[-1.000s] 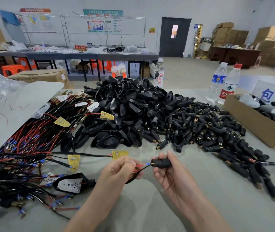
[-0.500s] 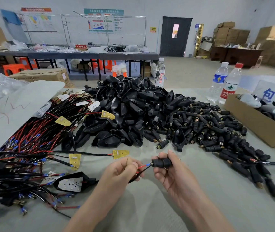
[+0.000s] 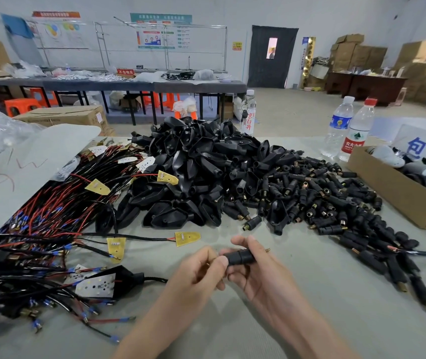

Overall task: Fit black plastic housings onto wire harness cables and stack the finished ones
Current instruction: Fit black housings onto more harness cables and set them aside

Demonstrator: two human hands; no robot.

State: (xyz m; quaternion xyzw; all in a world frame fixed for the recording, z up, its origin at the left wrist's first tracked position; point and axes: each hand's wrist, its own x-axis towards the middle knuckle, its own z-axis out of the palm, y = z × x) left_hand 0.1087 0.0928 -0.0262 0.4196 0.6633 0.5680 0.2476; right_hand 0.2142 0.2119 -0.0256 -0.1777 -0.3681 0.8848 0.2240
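Note:
My right hand point(image 3: 255, 270) grips a small black cylindrical connector housing point(image 3: 240, 256) near the table's front. My left hand point(image 3: 199, 270) pinches the wire end right against the housing's left end; the wire itself is hidden between my fingers. A black cable point(image 3: 152, 280) runs left from my left hand to a black shell with a white perforated board point(image 3: 103, 283). A big heap of black shell housings point(image 3: 193, 172) rises at the table's middle. Many small black connectors point(image 3: 336, 208) spread to its right. Red and black wire harnesses point(image 3: 38, 224) with yellow boards lie at the left.
An open cardboard box point(image 3: 398, 193) stands at the right edge. Two water bottles point(image 3: 346, 128) stand behind it, and a third bottle point(image 3: 249, 112) behind the heap. A white sheet point(image 3: 25, 161) lies at the far left. Bare table cloth point(image 3: 310, 320) shows near me.
My left hand has moved right up to the housing. The red and blue wire ends seen between my hands earlier are now out of sight.

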